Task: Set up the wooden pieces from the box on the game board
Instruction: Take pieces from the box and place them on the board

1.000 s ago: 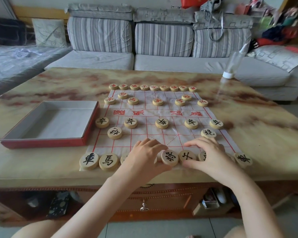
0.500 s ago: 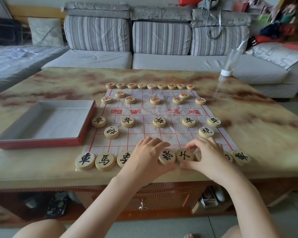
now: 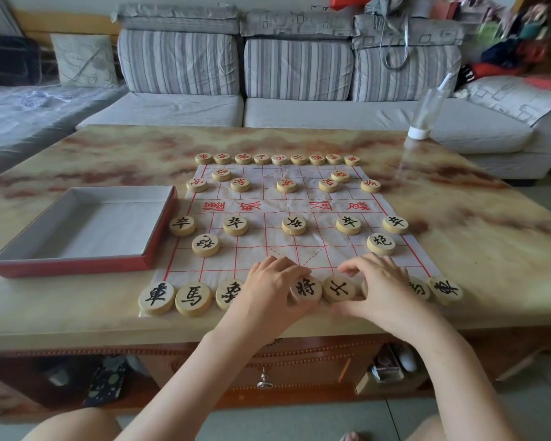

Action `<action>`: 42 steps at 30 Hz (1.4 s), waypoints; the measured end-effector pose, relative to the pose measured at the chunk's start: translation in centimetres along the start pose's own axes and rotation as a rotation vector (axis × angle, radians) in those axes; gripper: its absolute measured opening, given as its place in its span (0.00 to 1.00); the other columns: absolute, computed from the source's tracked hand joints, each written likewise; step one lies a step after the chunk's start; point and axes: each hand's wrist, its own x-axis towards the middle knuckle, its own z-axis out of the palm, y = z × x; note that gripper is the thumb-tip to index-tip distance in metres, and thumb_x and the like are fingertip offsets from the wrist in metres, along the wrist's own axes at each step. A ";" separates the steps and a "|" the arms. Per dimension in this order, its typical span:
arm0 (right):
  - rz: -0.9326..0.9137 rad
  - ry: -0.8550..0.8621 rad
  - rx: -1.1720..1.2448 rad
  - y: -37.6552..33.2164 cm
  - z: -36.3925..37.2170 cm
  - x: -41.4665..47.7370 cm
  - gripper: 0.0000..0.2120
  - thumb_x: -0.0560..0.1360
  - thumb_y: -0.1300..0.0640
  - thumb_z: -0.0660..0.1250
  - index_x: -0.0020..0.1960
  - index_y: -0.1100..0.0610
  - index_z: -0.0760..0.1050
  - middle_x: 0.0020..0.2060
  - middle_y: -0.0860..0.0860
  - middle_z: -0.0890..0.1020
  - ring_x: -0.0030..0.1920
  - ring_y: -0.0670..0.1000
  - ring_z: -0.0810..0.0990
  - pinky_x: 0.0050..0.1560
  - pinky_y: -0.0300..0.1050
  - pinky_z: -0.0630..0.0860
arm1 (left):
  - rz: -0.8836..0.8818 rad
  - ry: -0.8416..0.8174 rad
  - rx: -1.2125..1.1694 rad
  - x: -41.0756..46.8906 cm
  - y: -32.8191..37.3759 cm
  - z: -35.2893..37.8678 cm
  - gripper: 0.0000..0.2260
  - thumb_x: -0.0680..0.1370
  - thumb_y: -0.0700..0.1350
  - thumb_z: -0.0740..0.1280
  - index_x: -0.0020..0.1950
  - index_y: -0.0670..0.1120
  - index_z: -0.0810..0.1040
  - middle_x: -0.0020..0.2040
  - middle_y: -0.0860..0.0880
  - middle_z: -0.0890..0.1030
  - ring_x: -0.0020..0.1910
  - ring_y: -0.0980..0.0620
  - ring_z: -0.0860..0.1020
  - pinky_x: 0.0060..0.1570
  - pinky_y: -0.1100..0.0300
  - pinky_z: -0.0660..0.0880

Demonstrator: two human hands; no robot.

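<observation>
The box [image 3: 77, 265] sits on the table [image 3: 490, 249] just left of the board [image 3: 299, 205] with nothing showing inside it, so the setup looks almost done. The red pieces [image 3: 279, 159] stand in their rows along the far side, and the black pieces [image 3: 156, 297] line the near edge, with more in two rows ahead of them. Both hands are at the centre of the near row. The left hand [image 3: 268, 294] pinches the middle piece [image 3: 305, 289] between bent fingers and thumb. The right hand [image 3: 384, 284] arches over a mostly hidden piece, and I cannot tell whether it grips it. What remains seems to be only straightening these last few.
</observation>
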 end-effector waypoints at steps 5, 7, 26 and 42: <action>-0.046 -0.045 0.007 -0.5 -0.3 -0.3 0.20 0.71 0.48 0.68 0.61 0.43 0.68 0.51 0.38 0.68 0.50 0.41 0.55 0.52 0.43 0.57 | 0.003 -0.026 -0.002 0.0 -0.2 -0.3 0.22 0.72 0.57 0.65 0.65 0.53 0.72 0.60 0.55 0.76 0.60 0.54 0.70 0.56 0.64 0.61; -0.063 -0.066 0.012 -0.6 -0.7 -0.4 0.21 0.73 0.53 0.66 0.64 0.42 0.66 0.48 0.34 0.64 0.46 0.40 0.53 0.53 0.42 0.56 | 0.008 -0.023 -0.002 -0.1 -0.2 -0.3 0.22 0.73 0.55 0.66 0.66 0.53 0.71 0.60 0.55 0.76 0.59 0.54 0.70 0.56 0.64 0.61; -0.003 -0.119 0.034 -1.6 -1.4 -1.1 0.21 0.74 0.52 0.66 0.66 0.44 0.67 0.42 0.32 0.60 0.40 0.39 0.52 0.57 0.43 0.59 | 0.024 -0.015 0.010 -0.2 -0.2 -0.1 0.24 0.73 0.56 0.67 0.67 0.52 0.70 0.62 0.55 0.75 0.61 0.53 0.70 0.55 0.64 0.59; 0.071 -0.035 0.246 1.8 -1.7 -1.3 0.28 0.68 0.45 0.71 0.65 0.34 0.65 0.61 0.40 0.65 0.65 0.46 0.63 0.66 0.49 0.63 | 0.060 0.033 -0.028 0.0 -0.6 -0.1 0.25 0.72 0.58 0.67 0.67 0.54 0.70 0.64 0.56 0.73 0.63 0.56 0.69 0.59 0.66 0.57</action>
